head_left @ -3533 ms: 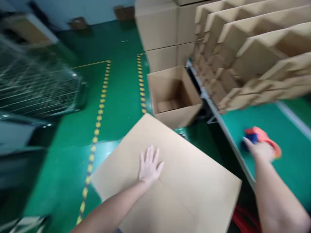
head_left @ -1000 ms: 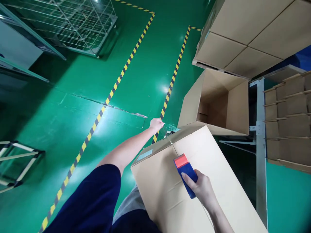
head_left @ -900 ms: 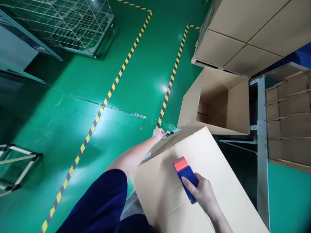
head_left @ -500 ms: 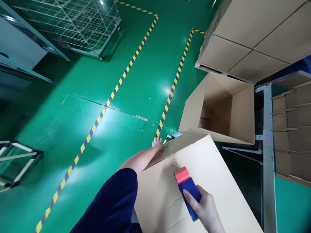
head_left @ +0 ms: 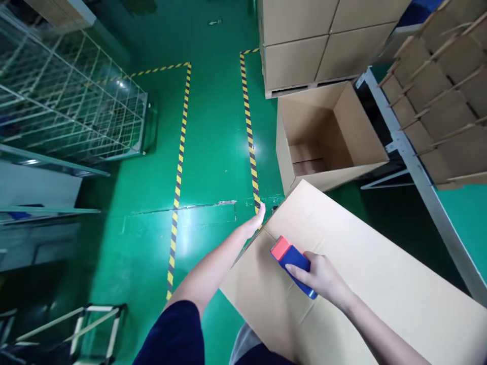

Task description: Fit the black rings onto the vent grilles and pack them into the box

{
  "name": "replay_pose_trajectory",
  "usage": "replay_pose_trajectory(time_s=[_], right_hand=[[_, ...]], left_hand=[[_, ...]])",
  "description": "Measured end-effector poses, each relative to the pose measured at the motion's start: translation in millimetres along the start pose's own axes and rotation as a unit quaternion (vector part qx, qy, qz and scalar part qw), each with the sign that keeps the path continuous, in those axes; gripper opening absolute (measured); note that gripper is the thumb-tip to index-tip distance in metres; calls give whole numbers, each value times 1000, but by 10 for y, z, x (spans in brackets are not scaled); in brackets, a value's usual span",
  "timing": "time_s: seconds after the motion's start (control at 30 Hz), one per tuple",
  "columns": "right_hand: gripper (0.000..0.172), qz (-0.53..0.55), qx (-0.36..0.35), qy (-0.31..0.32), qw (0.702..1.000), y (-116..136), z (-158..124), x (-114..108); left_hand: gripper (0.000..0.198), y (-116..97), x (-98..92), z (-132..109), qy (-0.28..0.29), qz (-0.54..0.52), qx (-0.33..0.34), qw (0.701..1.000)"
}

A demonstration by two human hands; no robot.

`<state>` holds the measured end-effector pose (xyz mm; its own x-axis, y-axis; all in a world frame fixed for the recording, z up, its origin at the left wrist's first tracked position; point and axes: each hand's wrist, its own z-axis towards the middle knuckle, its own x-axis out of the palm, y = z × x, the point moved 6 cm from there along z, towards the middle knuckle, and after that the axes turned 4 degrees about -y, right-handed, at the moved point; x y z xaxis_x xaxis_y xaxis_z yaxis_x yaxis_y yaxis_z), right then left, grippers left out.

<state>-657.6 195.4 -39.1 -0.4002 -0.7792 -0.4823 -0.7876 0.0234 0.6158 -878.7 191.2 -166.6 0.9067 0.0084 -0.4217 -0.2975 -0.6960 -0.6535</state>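
Tape dispenser (head_left: 291,261) within right fingers (head_left: 304,274)

Place: factory packing floor or warehouse.
Floor: glossy green coating (head_left: 213,132), marked in lanes by yellow-black hazard tape (head_left: 249,132).
Stock: sealed cartons (head_left: 300,45) stacked on a pallet; one open carton (head_left: 323,137) on the floor just beside them.
Bench: green-topped table (head_left: 466,213) with metal frame, carrying rows of folded cardboard inserts (head_left: 437,86).
Storage: wire cage trolley (head_left: 68,106) at left.
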Motion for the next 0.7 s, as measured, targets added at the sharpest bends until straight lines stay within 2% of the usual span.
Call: replay_pose_trajectory(time_s=[0.13, 0.23, 0.3, 0.4, 0.47, 0.53, 0.57, 0.7], right_hand=[[45, 40, -14, 11, 999, 29, 35, -12], [42, 75, -29, 31, 996, -105, -50, -66], [42, 87, -31, 52, 994, -385, -239, -161], [43, 91, -21, 78, 993, -1057, -709, -390], [43, 91, -12, 80, 993, -1507, -1049, -549], [42, 88, -8, 71, 994, -1815, -1303, -655], [42, 84, -7, 64, 994, -1899, -1376, -684], [41, 74, -18, 43, 996, -1884, -1386, -695]], left_hand=[[64, -249, 22, -295, -43, 68, 56, 995], [61, -381, 28, -438, -96, 126, 83, 984], [61, -447, -16, -478, -134, 190, 108, 967], [60, -533, -112, -508, -186, 301, 135, 925], [60, -613, -103, -559, -219, 353, 135, 899], [61, -723, 51, -686, -256, 386, 122, 878], [62, -786, 209, -776, -264, 398, 123, 870], [63, -947, 1099, -1156, -228, 419, 157, 865]])
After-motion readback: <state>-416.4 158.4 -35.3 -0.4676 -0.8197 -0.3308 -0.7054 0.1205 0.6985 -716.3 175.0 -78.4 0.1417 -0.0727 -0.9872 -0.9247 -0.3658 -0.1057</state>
